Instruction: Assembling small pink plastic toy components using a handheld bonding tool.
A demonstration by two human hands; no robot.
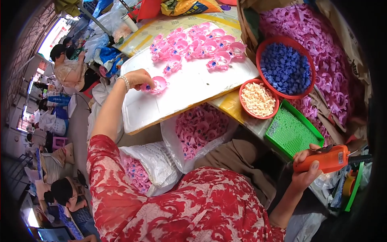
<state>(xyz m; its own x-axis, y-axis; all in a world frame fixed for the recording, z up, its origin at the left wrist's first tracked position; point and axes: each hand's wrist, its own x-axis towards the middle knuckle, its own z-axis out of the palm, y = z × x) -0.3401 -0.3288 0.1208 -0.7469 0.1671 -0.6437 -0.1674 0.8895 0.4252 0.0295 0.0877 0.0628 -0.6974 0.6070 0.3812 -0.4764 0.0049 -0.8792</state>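
The left hand point(138, 78) was closed on a pink piece point(158, 84), fingers curled over its near edge, and the piece rested on the white board point(189, 86) at its left part. A bead bracelet point(125, 82) sat on that wrist. The right hand point(307, 166) was clamped round an orange power driver point(327, 159), low at the right and well apart from the board, its black cord running off to the right.

More pink pieces point(201, 44) lay in a loose cluster across the far half of the board, apart from the held one. To the right of the board stood a red bowl point(299, 94) of blue caps point(285, 68), and just beside it, nearer, a smaller red bowl point(243, 105) of cream bits point(258, 99). A green tray point(296, 131) lay tilted below the bowls, between them and the driver. A big sack of purple pieces point(318, 40) filled the far right.

Under the board's near edge, two clear bags point(171, 137) held pink pieces, one near the red sleeve point(107, 177). Other people point(66, 66) sat at the left, well apart
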